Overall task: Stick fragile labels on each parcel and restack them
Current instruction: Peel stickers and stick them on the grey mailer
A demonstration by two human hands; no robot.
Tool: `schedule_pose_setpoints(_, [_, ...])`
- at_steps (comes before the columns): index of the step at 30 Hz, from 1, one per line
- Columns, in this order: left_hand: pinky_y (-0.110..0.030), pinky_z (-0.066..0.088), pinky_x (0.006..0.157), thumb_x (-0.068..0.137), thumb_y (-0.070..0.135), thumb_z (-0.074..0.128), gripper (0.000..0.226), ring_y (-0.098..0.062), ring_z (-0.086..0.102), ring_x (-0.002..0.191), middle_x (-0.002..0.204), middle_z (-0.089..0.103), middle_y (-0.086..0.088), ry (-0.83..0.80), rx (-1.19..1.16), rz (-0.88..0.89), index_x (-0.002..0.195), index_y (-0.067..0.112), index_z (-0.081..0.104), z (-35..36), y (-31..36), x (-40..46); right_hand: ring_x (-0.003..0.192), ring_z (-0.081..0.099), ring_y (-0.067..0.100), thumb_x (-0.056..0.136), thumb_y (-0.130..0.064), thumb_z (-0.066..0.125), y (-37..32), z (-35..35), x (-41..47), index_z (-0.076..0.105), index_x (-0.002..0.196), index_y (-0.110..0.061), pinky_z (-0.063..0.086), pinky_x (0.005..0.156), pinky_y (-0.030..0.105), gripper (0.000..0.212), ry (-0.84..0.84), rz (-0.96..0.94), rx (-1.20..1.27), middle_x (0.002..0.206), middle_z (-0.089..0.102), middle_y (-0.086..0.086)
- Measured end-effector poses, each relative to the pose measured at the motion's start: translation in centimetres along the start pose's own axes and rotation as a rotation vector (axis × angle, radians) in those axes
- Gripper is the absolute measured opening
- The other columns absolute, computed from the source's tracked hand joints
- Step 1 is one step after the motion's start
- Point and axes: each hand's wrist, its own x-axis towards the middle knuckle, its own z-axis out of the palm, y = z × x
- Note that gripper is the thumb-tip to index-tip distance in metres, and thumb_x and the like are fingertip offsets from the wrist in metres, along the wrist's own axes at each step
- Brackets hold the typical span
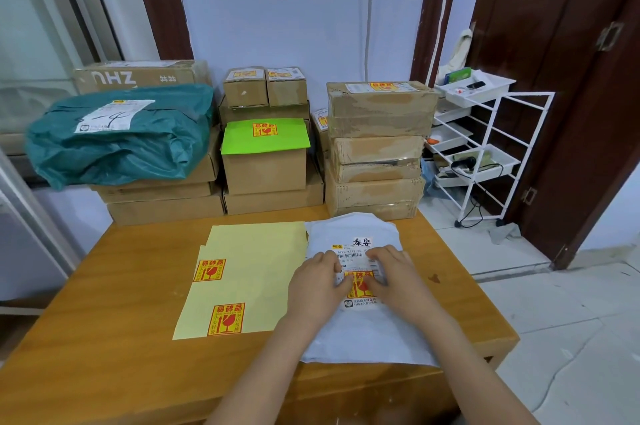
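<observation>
Parcel: white mailer (363, 331) flat on the table (121, 286)
Label: red-and-yellow sticker (360, 282) on its waybill
Hands: left hand (317, 281) and right hand (398, 277) press it, fingers flat
Sheets: yellow backing (256, 262), two stickers left
Rack: white trays (478, 89) holding small items

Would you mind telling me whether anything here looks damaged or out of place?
The right stack looks worn: its boxes are crumpled and patched with tape. The teal bag slumps over the left stack's edge. Both hands, left and right, press a fragile label onto the white parcel, apparently straight.
</observation>
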Motion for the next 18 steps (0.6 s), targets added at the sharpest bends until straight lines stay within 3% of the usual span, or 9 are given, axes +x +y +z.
schedule_pose_setpoints(5, [-0.029,0.040,0.066,0.088,0.021,0.058,0.012,-0.015,0.046,0.073,0.085,0.053,0.000,-0.007,-0.075,0.019,0.095,0.011,0.055,-0.2,-0.4,-0.3,0.116,0.038,0.015,0.096,-0.017,0.051,-0.1,0.1,0.1,0.051,0.128,-0.014,0.031,0.093,0.018,0.032,0.038,-0.021,-0.056,0.125,0.052,-0.003])
schedule_pose_setpoints(10, [-0.034,0.046,0.074,0.086,0.014,0.059,0.013,-0.018,0.050,0.079,0.087,0.052,-0.001,-0.002,-0.138,0.032,0.098,0.010,0.057,-0.3,-0.4,-1.0,0.119,0.040,0.015,0.095,-0.012,0.051,0.3,0.0,-0.2,0.053,0.129,-0.015,0.031,0.094,0.018,0.034,0.033,-0.027,-0.022,0.125,0.054,-0.003])
schedule_pose_setpoints(18, [-0.026,0.041,0.084,0.084,0.035,0.057,0.036,-0.016,0.049,0.095,0.101,0.050,0.002,-0.046,-0.131,0.064,0.111,0.011,0.057,-0.1,-0.8,-1.7,0.136,0.029,0.009,0.093,-0.026,0.058,1.0,-0.3,-1.7,0.046,0.138,-0.020,0.020,0.112,0.022,0.046,-0.078,-0.030,0.078,0.144,0.042,-0.007])
